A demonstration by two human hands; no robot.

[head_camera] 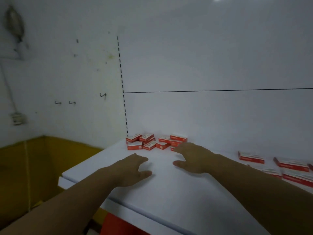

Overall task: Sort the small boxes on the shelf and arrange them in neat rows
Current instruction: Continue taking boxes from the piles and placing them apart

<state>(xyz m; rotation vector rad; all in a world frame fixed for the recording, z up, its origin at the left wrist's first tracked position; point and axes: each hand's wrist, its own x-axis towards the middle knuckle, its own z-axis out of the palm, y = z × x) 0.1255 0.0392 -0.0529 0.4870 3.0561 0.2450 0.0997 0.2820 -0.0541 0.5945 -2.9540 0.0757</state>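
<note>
Red-and-white small boxes (152,143) lie in a loose heap at the far left corner of the white shelf (186,197). They sit against the back panel (203,65), some stacked, some askew. A second batch (288,167) of the same boxes lies flat at the right edge, well apart from the heap.

Both hands are spread palm down over the shelf and hold nothing. The left hand (133,168) is near the heap, fingers relaxed and thumb apart. The right hand (191,158) has its fingertips at the heap's near right boxes, but blur hides whether they touch.

A slotted strip (121,78) runs up the panel's left edge. Left of it, small hooks (103,95) sit on the wall above a yellow surface (42,158).
</note>
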